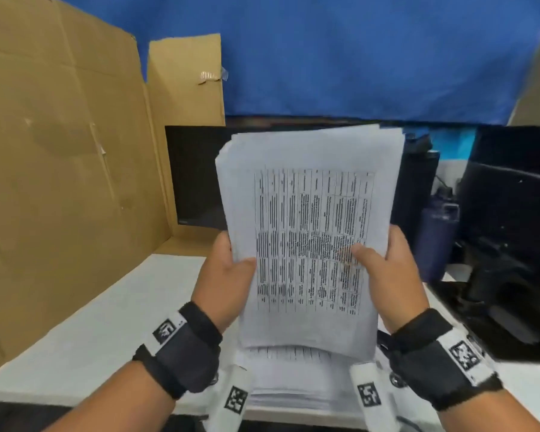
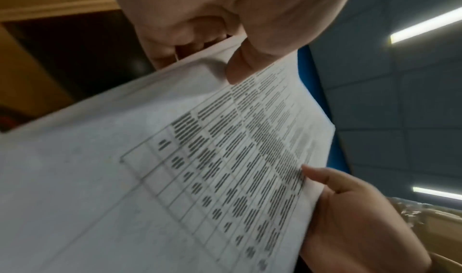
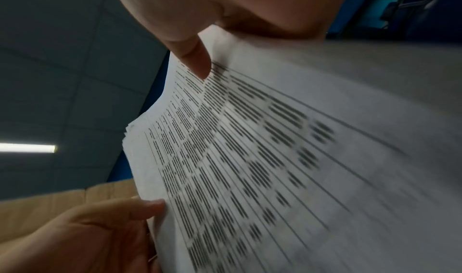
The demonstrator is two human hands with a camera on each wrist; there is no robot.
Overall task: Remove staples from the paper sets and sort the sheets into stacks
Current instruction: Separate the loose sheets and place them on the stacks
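Note:
I hold a thick sheaf of white sheets [image 1: 306,219] printed with a dense table, lifted upright above the desk. My left hand [image 1: 228,275] grips its left edge, thumb on the front page and fingers behind. My right hand [image 1: 384,269] grips the right edge the same way. The left wrist view shows the sheaf [image 2: 175,168] with my left hand's thumb [image 2: 240,67] on it and my right hand [image 2: 350,214] at the far edge. In the right wrist view the sheaf [image 3: 275,158] fills the frame. Below, another paper stack [image 1: 293,378] lies on the desk. No staple shows.
A white desk [image 1: 106,322] runs to the left, walled by tall brown cardboard [image 1: 60,151]. A blue cloth [image 1: 356,57] hangs behind. A dark monitor [image 1: 197,176] stands at the back, and a dark blue bottle [image 1: 437,235] and black equipment [image 1: 512,229] sit at the right.

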